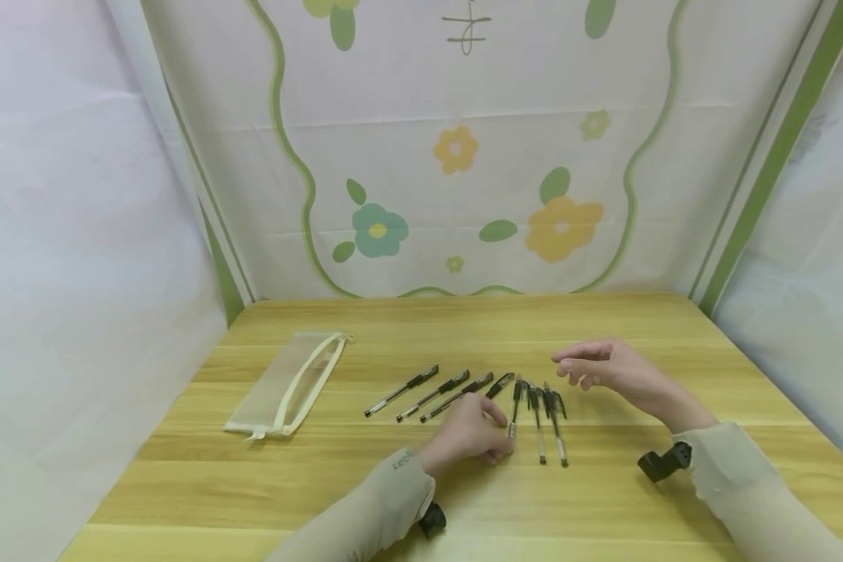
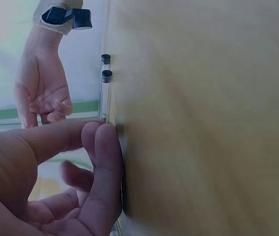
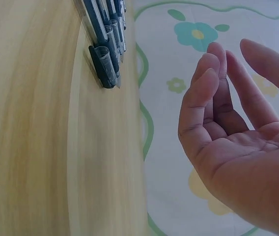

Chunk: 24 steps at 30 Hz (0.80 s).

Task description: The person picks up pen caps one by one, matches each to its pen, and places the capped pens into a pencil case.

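My left hand (image 1: 469, 431) is low over the table, its thumb and forefinger pinching the lower end of a black gel pen (image 1: 516, 402). In the left wrist view, the meeting fingertips (image 2: 107, 142) hide that end. Just right of it lie two similar pens, a nearer pen (image 1: 538, 425) and an outer pen (image 1: 556, 429), with clear barrels and black grips. Several more slanted pens, among them a leftmost pen (image 1: 402, 390), lie to the left. My right hand (image 1: 614, 375) hovers above the table right of the pens, fingers loosely bent and holding nothing.
A translucent pouch (image 1: 267, 382) with a cream zipper lies at the table's left. The wood-grain table (image 1: 604, 507) meets a flower-printed backdrop (image 1: 457, 94) at the back. White cloth walls stand on both sides.
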{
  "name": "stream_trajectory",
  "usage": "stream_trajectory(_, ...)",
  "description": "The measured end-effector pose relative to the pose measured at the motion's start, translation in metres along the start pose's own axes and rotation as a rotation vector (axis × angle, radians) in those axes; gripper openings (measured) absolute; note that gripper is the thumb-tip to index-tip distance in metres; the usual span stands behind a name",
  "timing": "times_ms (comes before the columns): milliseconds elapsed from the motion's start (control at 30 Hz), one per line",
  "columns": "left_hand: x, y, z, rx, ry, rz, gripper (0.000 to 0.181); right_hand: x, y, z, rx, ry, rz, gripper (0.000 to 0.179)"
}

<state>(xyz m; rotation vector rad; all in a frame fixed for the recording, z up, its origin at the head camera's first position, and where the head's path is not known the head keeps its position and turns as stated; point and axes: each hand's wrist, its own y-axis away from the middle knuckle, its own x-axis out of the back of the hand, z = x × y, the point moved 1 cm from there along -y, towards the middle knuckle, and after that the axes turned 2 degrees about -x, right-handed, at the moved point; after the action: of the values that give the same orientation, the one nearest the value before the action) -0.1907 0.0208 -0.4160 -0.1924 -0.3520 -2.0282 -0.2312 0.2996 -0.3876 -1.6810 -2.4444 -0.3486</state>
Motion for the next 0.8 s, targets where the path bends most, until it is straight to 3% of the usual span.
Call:
stream_trajectory(133,0.002,0.002,-0.001,-0.007,0.021,0.014,0.015,0.000,-0.001,0.003,-0.004,-0.017,-0.006,0.042)
stream_trajectory(400,0.001,-0.001,0.000,-0.001,-0.031,0.014,0.029,0.001,0.000,0.005,0.010,-0.016,-0.005,0.043)
stream_trajectory(800,0.010,0.003,-0.001,-0.049,-0.038,0.040,0.014,0.003,-0.002,0.007,-0.001,-0.036,-0.016,0.043)
